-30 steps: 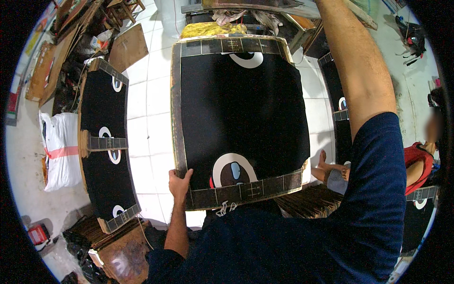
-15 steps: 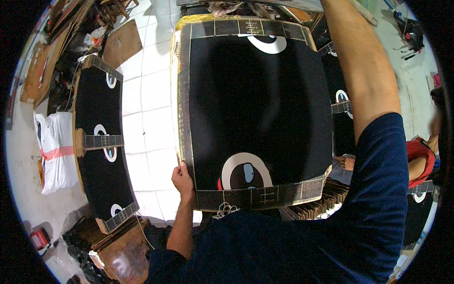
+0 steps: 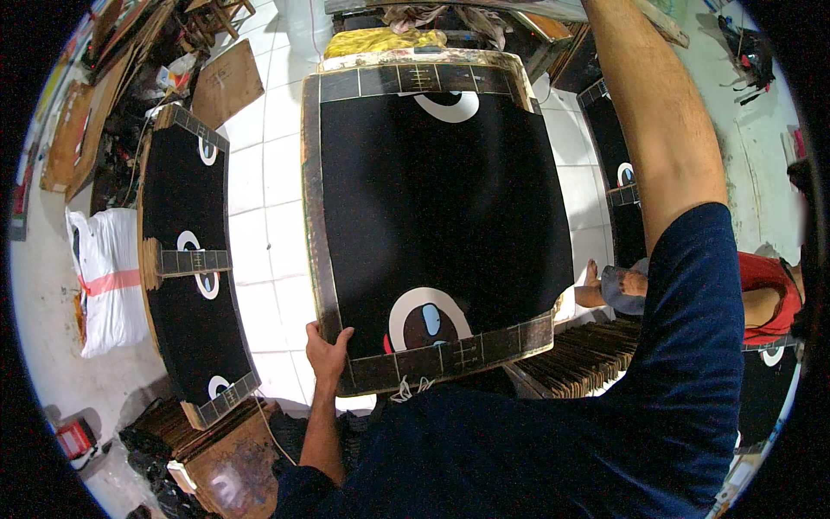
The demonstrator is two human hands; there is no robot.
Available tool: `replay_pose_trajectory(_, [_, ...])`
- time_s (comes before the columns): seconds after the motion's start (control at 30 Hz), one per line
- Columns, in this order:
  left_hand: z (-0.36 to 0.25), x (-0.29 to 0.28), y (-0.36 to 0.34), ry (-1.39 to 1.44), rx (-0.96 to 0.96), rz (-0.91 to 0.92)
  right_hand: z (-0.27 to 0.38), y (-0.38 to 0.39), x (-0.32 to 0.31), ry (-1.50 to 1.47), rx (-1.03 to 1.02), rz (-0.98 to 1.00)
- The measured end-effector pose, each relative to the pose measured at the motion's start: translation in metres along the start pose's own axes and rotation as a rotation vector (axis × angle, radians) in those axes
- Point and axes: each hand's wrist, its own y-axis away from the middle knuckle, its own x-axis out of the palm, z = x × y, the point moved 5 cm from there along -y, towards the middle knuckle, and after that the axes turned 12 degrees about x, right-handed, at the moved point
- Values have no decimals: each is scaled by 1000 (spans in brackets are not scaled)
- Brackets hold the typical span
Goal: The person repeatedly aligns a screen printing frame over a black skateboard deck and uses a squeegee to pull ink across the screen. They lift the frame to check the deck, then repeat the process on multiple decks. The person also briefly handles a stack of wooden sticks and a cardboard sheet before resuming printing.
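Observation:
A large board [image 3: 313, 216] lies tilted a little in front of me, covered by black fabric [image 3: 432, 199] with white, brown and blue eye-like prints. Dark strips with pale ruled lines run across its near and far ends. My left hand [image 3: 327, 356] is at the board's near left corner, thumb on the top face and fingers at the outer edge, gripping it. My right arm [image 3: 670, 112] reaches far forward past the board's right side; its hand is outside the picture.
Similar black-covered boards stand along the left [image 3: 186, 190] and right [image 3: 605, 130]. A yellow bundle [image 3: 380, 41] lies beyond the far end. Stacked brown boards [image 3: 575, 359] are near right. Another person's red garment [image 3: 765, 294] and feet show at right. A white sack [image 3: 108, 285] sits left.
The board has shifted left and towards me, turning slightly, so floor tiles now show on its right. My left hand moved down and left with its corner, the thumb now spread from the fingers.

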Motion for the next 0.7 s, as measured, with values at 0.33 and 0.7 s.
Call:
replay_pose_trajectory(0.33, [-15, 14, -14, -59, -32, -8, 7, -10, -1, 9, 22, 15])
replay_pose_trajectory(0.7, [-13, 12, -38, -86, -98, -44, 14, -19, -5, 15, 10, -19])
